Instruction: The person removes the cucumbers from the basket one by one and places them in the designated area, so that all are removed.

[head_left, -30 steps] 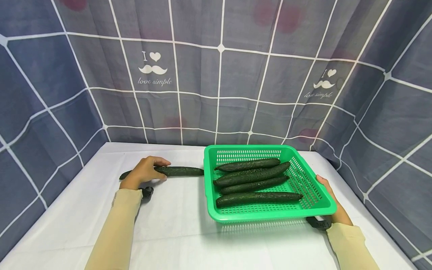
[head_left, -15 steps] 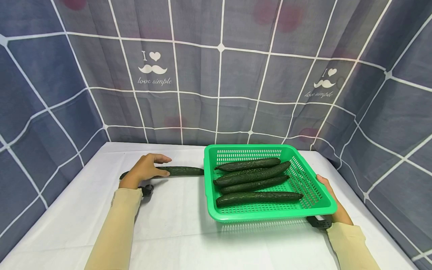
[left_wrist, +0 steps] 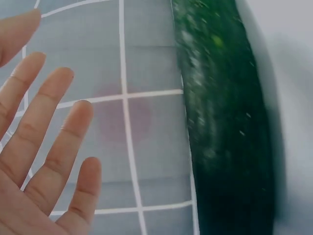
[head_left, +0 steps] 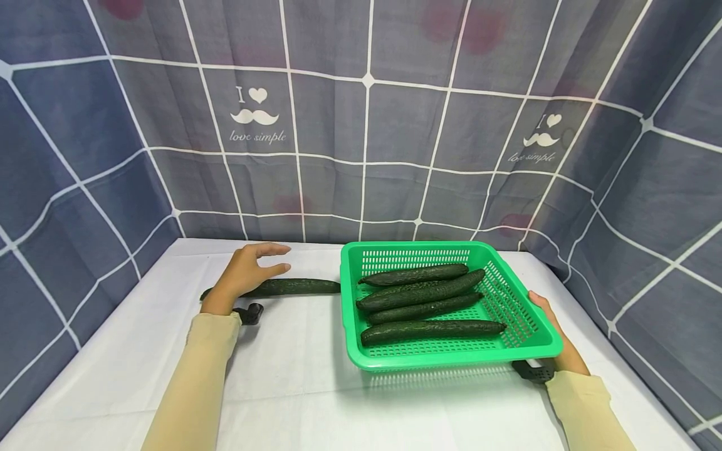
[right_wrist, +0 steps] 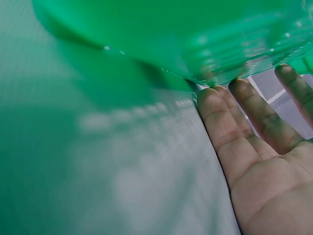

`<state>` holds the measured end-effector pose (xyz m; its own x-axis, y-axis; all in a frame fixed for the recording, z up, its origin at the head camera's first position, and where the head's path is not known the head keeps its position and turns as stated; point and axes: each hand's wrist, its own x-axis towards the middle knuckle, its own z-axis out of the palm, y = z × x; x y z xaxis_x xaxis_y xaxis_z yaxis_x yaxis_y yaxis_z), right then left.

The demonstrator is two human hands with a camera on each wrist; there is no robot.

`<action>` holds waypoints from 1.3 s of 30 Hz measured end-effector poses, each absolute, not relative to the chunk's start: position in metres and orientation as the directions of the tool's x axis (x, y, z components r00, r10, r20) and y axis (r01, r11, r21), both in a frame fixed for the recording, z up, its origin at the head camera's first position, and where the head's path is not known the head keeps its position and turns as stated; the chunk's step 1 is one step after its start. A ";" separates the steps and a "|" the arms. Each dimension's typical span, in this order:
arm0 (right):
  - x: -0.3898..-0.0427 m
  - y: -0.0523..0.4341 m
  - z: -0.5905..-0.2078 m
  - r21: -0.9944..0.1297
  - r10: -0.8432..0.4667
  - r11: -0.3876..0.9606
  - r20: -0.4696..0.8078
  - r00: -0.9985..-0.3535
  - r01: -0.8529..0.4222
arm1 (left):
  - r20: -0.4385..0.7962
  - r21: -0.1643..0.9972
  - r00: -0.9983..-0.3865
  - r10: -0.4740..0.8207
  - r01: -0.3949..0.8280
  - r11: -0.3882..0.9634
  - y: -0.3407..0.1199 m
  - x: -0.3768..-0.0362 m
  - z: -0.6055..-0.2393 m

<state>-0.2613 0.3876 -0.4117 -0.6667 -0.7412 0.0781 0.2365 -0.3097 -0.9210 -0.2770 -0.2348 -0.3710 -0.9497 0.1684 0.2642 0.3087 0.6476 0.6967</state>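
Observation:
A long dark cucumber [head_left: 299,287] lies on the white tablecloth, left of a green slotted basket [head_left: 451,362]. My left hand [head_left: 248,270] hovers just above the cucumber's left part with its fingers spread and straight, holding nothing. In the left wrist view the left hand [left_wrist: 39,161] is apart from the cucumber [left_wrist: 225,127]. Several more cucumbers [head_left: 420,294] lie in the basket. My right hand [head_left: 555,341] holds the basket's right rim, thumb on top. In the right wrist view the right hand's fingers [right_wrist: 254,147] reach under the basket [right_wrist: 195,39].
Blue-grey checked cloth walls [head_left: 366,125] close in the table at the back and on both sides. The white tablecloth [head_left: 293,388] stretches bare in front of the basket and under my left arm. A black wrist strap [head_left: 248,312] sits by the left wrist.
My left hand has let go of the cucumber, lifting off it and opening its fingers. The cucumber stays on the table. The right hand and basket have not moved.

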 end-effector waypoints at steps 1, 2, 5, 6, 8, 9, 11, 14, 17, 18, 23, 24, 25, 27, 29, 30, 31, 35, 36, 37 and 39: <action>-0.262 0.388 -0.412 -0.922 -0.741 -0.309 0.078 -0.666 0.235 | 0.268 0.698 -0.948 0.174 0.315 0.643 -0.234 -0.277 -0.370; -0.262 0.388 -0.412 -0.923 -0.742 -0.306 0.076 -0.667 0.235 | 0.274 0.698 -0.944 0.181 0.325 0.638 -0.232 -0.276 -0.368; -0.262 0.388 -0.412 -0.920 -0.750 -0.308 0.079 -0.657 0.241 | 0.285 0.705 -0.938 0.198 0.345 0.619 -0.228 -0.274 -0.363; -0.262 0.388 -0.412 -0.918 -0.752 -0.313 0.082 -0.653 0.245 | 0.290 0.707 -0.935 0.204 0.353 0.613 -0.226 -0.273 -0.361; -0.262 0.387 -0.412 -0.918 -0.751 -0.315 0.086 -0.655 0.241 | 0.302 0.707 -0.929 0.215 0.369 0.603 -0.221 -0.271 -0.357; -0.261 0.387 -0.412 -0.917 -0.751 -0.319 0.089 -0.654 0.242 | 0.308 0.707 -0.926 0.220 0.377 0.598 -0.218 -0.270 -0.355; -0.261 0.387 -0.412 -0.917 -0.748 -0.320 0.089 -0.658 0.240 | 0.321 0.707 -0.919 0.228 0.392 0.588 -0.213 -0.267 -0.351; -0.261 0.388 -0.413 -0.919 -0.744 -0.314 0.082 -0.663 0.240 | 0.336 0.709 -0.912 0.234 0.409 0.575 -0.205 -0.264 -0.345; -0.262 0.390 -0.414 -0.926 -0.738 -0.299 0.071 -0.671 0.231 | 0.350 0.714 -0.906 0.239 0.423 0.557 -0.197 -0.260 -0.340; -0.262 0.391 -0.414 -0.929 -0.735 -0.294 0.069 -0.675 0.225 | 0.356 0.716 -0.903 0.240 0.428 0.551 -0.195 -0.258 -0.337; -0.263 0.393 -0.416 -0.942 -0.722 -0.272 0.064 -0.689 0.198 | 0.373 0.732 -0.896 0.243 0.445 0.516 -0.184 -0.252 -0.327; -0.263 0.393 -0.416 -0.942 -0.724 -0.272 0.065 -0.687 0.198 | 0.376 0.736 -0.894 0.243 0.448 0.508 -0.182 -0.251 -0.326; -0.263 0.393 -0.416 -0.941 -0.726 -0.272 0.066 -0.684 0.199 | 0.378 0.740 -0.893 0.243 0.450 0.500 -0.180 -0.251 -0.324; -0.263 0.392 -0.416 -0.941 -0.732 -0.274 0.069 -0.678 0.199 | 0.382 0.747 -0.891 0.246 0.454 0.486 -0.177 -0.249 -0.321; -0.263 0.391 -0.415 -0.940 -0.740 -0.276 0.074 -0.669 0.202 | 0.384 0.752 -0.888 0.254 0.461 0.472 -0.173 -0.248 -0.317; -0.262 0.391 -0.415 -0.941 -0.742 -0.275 0.077 -0.666 0.198 | 0.385 0.755 -0.885 0.260 0.464 0.463 -0.171 -0.247 -0.313; -0.262 0.391 -0.414 -0.942 -0.744 -0.274 0.080 -0.664 0.193 | 0.385 0.758 -0.883 0.267 0.468 0.455 -0.169 -0.246 -0.310; -0.263 0.390 -0.414 -0.941 -0.744 -0.279 0.084 -0.663 0.193 | 0.398 0.762 -0.865 0.307 0.498 0.415 -0.160 -0.243 -0.293; -0.263 0.390 -0.413 -0.939 -0.740 -0.282 0.083 -0.667 0.196 | 0.403 0.759 -0.858 0.318 0.507 0.407 -0.158 -0.243 -0.289; -0.263 0.390 -0.413 -0.938 -0.738 -0.284 0.081 -0.670 0.200 | 0.406 0.759 -0.854 0.326 0.514 0.400 -0.155 -0.242 -0.284; -0.264 0.391 -0.414 -0.937 -0.731 -0.286 0.077 -0.678 0.202 | 0.411 0.758 -0.843 0.346 0.527 0.385 -0.151 -0.242 -0.277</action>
